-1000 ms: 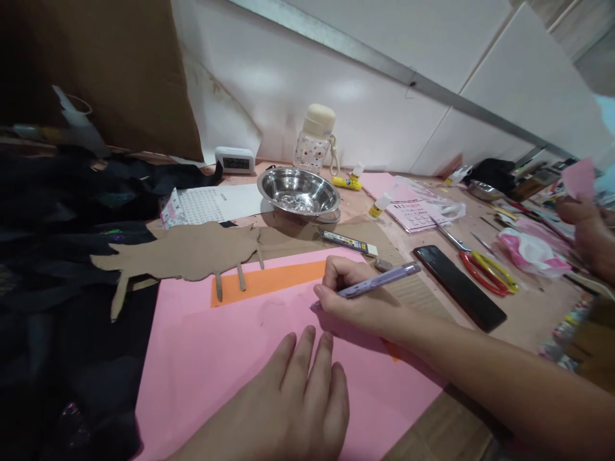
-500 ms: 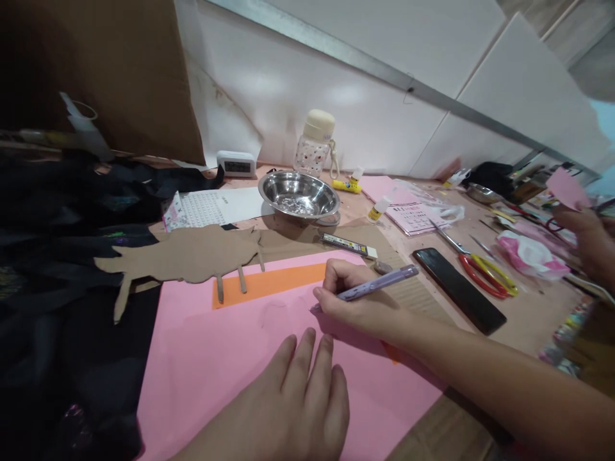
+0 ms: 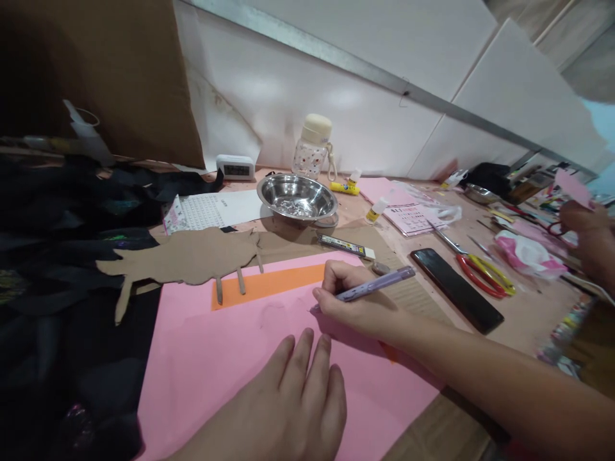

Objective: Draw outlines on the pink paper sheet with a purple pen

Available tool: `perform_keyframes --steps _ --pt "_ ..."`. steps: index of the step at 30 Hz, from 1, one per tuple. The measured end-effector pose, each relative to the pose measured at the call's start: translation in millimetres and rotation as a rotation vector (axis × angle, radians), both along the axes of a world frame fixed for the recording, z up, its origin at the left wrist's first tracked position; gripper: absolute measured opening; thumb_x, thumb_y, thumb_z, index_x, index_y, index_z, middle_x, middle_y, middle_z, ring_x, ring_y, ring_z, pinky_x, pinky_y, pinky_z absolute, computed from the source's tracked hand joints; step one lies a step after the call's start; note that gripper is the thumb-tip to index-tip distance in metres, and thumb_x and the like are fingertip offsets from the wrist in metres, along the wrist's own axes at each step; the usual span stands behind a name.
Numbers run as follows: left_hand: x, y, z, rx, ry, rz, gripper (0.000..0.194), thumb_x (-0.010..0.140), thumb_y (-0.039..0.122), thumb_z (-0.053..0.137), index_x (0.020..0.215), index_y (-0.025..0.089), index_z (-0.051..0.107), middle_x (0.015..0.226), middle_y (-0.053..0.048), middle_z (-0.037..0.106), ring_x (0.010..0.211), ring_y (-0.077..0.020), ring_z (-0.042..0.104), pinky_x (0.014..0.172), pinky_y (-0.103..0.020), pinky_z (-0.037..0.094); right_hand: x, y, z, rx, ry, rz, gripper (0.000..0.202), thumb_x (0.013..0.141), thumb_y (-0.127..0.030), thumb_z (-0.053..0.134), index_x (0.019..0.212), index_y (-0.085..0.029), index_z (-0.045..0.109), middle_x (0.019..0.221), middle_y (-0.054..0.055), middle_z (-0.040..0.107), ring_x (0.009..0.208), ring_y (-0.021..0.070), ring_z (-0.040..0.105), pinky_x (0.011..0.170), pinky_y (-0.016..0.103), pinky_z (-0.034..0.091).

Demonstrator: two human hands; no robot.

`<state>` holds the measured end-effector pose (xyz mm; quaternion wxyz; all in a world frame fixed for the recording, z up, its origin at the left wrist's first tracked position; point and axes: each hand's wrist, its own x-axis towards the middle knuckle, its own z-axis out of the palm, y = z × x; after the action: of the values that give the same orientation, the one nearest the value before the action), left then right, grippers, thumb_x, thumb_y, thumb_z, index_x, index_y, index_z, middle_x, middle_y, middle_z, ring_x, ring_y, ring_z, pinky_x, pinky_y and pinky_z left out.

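My right hand [image 3: 353,298] grips a purple pen [image 3: 377,283], its tip at the upper part of a pink paper sheet [image 3: 206,365]. A faint curved line shows on that sheet, left of the tip. Fingers stretched out, my left hand [image 3: 293,397] lies flat on the same sheet, just below the pen. Behind the sheet's upper edge a strip of orange paper [image 3: 269,286] shows, with more pink paper under it. A brown cardboard cutout [image 3: 187,256] with thin legs rests at the upper left, two of its legs over the orange paper.
Beyond the paper stand a steel bowl [image 3: 298,198], a clear bottle [image 3: 310,150] and a small digital clock [image 3: 235,168]. To the right lie a black phone [image 3: 456,289] and red-and-yellow scissors [image 3: 487,272]. Another person's hand [image 3: 589,234] holds pink paper at the far right.
My hands and the pen are almost where they were. The view has shifted slightly. At the far right, the other person's hand has moved a little.
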<state>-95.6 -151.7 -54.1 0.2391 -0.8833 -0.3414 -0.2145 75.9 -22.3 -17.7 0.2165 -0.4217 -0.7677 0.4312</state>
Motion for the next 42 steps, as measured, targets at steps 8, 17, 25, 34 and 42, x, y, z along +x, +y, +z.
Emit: perform_keyframes --steps 8,17,25,34,42 --pt "-3.6 -1.8 1.7 -0.007 0.016 -0.009 0.024 0.1 0.015 0.053 0.119 0.012 0.066 0.118 -0.015 0.082 0.104 -0.0305 0.081 0.091 -0.044 0.055 2.6 0.5 -2.0 0.031 0.023 -0.016 0.032 0.089 -0.028 0.07 0.07 -0.025 0.044 0.06 -0.008 0.051 0.054 0.0111 0.047 0.051 0.025 0.036" --pt "-5.4 -1.0 3.9 -0.015 0.039 -0.017 0.023 0.099 0.015 0.052 0.119 0.012 0.063 0.119 -0.014 0.082 0.105 -0.0295 0.081 0.091 -0.043 0.054 1.3 1.0 -2.7 0.032 0.02 0.013 0.032 0.088 -0.028 0.073 0.07 -0.024 0.047 0.061 -0.007 0.054 0.055 0.0112 0.048 0.051 0.024 0.035" --pt "-5.1 0.0 8.2 -0.001 0.031 -0.007 0.023 0.101 0.014 0.047 0.119 0.012 0.061 0.119 -0.013 0.081 0.104 -0.0282 0.082 0.091 -0.042 0.053 -0.3 -0.4 0.9 0.035 0.04 -0.002 0.031 0.088 -0.028 0.069 0.069 -0.024 0.045 0.061 -0.007 0.053 0.055 0.0117 0.048 0.051 0.025 0.036" --pt "-4.9 1.0 8.1 0.015 0.033 0.006 0.025 0.1 0.011 0.042 0.119 0.013 0.059 0.12 -0.011 0.081 0.105 -0.0264 0.082 0.091 -0.041 0.053 1.2 0.5 -2.9 0.051 0.026 -0.039 0.03 0.087 -0.026 0.067 0.068 -0.025 0.044 0.059 -0.007 0.052 0.054 0.0118 0.048 0.051 0.026 0.036" --pt "-6.6 -2.4 3.4 -0.008 0.048 -0.016 0.023 0.1 0.016 0.052 0.119 0.012 0.064 0.119 -0.014 0.082 0.106 -0.0295 0.081 0.093 -0.042 0.052 -0.7 -1.8 4.6 -0.001 0.005 -0.001 0.029 0.085 -0.032 0.069 0.069 -0.025 0.046 0.059 -0.007 0.053 0.053 0.0116 0.047 0.051 0.026 0.036"
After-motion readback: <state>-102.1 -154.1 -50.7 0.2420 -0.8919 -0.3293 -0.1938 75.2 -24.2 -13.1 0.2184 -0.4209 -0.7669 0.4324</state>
